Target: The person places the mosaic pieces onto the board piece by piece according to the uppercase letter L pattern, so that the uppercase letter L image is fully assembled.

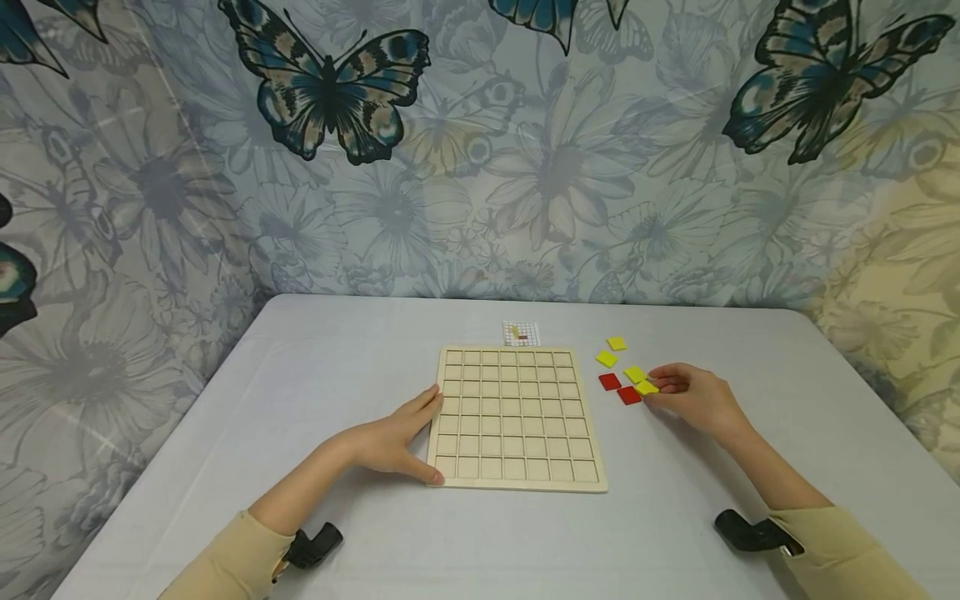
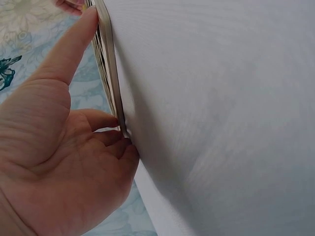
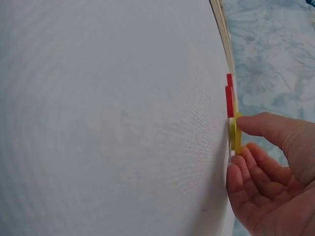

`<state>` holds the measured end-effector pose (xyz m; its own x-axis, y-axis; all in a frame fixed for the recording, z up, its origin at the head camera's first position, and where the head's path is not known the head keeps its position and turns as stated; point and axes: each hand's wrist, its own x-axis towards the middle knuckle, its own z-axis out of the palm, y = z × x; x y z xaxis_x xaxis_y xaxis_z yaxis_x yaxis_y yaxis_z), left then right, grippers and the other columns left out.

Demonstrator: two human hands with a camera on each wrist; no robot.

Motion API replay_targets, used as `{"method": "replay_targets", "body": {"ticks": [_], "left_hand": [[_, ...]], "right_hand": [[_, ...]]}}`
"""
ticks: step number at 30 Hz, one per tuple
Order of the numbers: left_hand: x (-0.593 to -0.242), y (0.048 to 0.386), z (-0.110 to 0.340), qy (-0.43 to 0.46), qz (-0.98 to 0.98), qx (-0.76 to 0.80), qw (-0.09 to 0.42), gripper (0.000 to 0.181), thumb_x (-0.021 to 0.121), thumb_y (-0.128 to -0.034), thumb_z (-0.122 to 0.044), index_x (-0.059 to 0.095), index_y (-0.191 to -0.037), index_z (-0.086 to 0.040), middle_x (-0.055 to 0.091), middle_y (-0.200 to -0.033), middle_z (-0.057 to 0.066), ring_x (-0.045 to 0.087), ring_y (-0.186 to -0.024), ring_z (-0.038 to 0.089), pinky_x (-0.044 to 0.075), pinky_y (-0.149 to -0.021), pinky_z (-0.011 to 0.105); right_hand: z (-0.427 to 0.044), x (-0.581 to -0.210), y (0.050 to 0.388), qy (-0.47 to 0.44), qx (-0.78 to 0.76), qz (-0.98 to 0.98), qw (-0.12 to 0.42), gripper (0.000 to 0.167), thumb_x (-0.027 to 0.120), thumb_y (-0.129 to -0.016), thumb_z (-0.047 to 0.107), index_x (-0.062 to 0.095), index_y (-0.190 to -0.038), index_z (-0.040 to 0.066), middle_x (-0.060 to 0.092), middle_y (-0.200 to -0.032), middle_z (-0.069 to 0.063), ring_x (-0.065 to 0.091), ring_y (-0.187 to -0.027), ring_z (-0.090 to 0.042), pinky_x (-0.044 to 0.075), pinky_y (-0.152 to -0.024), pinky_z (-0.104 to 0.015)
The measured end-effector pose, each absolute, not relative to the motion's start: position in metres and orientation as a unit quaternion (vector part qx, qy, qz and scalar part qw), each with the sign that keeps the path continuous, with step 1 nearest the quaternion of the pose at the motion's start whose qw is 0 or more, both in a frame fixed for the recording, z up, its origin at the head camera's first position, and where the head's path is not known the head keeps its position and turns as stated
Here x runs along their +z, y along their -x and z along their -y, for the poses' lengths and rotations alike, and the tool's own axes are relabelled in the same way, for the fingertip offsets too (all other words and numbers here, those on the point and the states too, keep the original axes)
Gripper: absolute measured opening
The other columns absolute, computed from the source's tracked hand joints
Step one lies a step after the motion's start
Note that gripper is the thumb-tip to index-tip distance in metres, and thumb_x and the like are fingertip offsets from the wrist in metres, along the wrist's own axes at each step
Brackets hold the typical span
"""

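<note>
A square wooden grid board (image 1: 517, 485) lies on the white table. My left hand (image 1: 393, 437) rests at its left side, thumb near the front corner and fingers against the edge; the left wrist view shows that hand (image 2: 74, 142) touching the board's edge (image 2: 112, 73). To the right of the board, my right hand (image 1: 697, 402) pinches a yellow square tile (image 1: 647, 387) between thumb and fingers. The right wrist view shows the hand (image 3: 275, 172) holding the yellow tile (image 3: 238, 135). Beside it lie another yellow tile (image 1: 634, 374) and two red tiles (image 1: 628, 396), (image 3: 229, 101).
Two more yellow tiles (image 1: 617, 343) lie farther back, right of the board. A small printed grid card (image 1: 521, 333) lies behind the board. The white table (image 1: 337, 350) reaches back to a curtain (image 1: 465, 208) with flowers and butterflies.
</note>
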<state>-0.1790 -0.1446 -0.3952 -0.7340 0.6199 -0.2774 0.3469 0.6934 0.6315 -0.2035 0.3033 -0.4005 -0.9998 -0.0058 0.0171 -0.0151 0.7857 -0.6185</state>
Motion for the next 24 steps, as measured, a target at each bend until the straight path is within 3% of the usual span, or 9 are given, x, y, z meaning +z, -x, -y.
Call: {"method": "replay_targets", "body": {"ticks": [12, 24], "left_hand": [[-0.394, 0.179, 0.144, -0.274, -0.886, 0.284, 0.242, 0.117, 0.081, -0.0777, -0.044, 0.005, -0.155, 0.001, -0.008, -0.162, 0.016, -0.004, -0.148, 0.03, 0.011, -0.117, 0.048], [-0.396, 0.179, 0.145, -0.272, -0.886, 0.287, 0.242, 0.118, 0.082, -0.0768, -0.044, 0.006, -0.156, -0.001, -0.008, -0.162, 0.013, -0.005, -0.148, 0.028, 0.011, -0.117, 0.046]], "right_hand": [[-0.291, -0.393, 0.201, -0.024, 0.351, 0.936, 0.027, 0.045, 0.075, -0.086, 0.022, 0.061, -0.121, -0.002, 0.066, -0.107, -0.018, 0.061, -0.097, -0.031, 0.049, -0.069, -0.016], [-0.264, -0.385, 0.202, -0.065, 0.416, 0.907, 0.006, 0.044, 0.078, -0.084, 0.023, 0.064, -0.119, -0.001, 0.068, -0.105, -0.012, 0.063, -0.095, -0.023, 0.052, -0.071, -0.021]]}}
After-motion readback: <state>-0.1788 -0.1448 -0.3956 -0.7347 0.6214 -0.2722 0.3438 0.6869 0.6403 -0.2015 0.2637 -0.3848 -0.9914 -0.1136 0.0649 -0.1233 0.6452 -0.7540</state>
